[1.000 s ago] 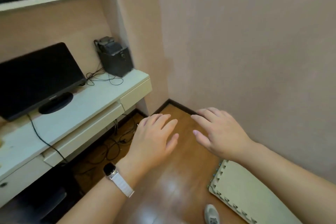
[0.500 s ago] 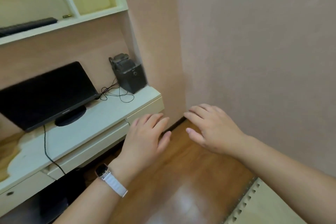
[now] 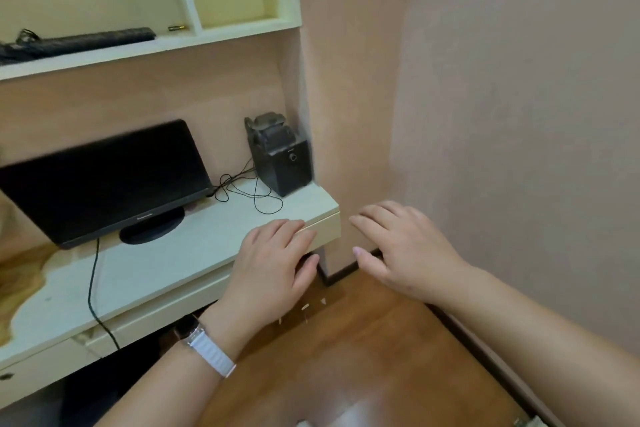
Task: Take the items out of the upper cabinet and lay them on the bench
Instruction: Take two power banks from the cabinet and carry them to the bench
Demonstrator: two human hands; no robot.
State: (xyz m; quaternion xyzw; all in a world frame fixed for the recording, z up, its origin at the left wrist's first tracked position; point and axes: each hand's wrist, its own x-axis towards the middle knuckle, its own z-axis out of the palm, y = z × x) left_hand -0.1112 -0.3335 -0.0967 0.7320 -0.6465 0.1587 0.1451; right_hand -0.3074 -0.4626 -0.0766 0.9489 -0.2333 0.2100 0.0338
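Left hand (image 3: pixel 273 263), right hand (image 3: pixel 405 250): flat, empty hands now nearer bench (image 3: pixel 166 267).

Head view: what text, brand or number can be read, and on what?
Monitor: small pale brand mark on its lower bezel, too blurred to read.
Speaker: tiny mark above its knob, too small to read.
No other text shows.

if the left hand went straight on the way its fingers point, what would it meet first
Likely the desk's front edge: the left hand's straight fingers point up-right and their tips overlap it. Depth is unclear; if the hand passes above the desk, the speaker by the wall could come next.
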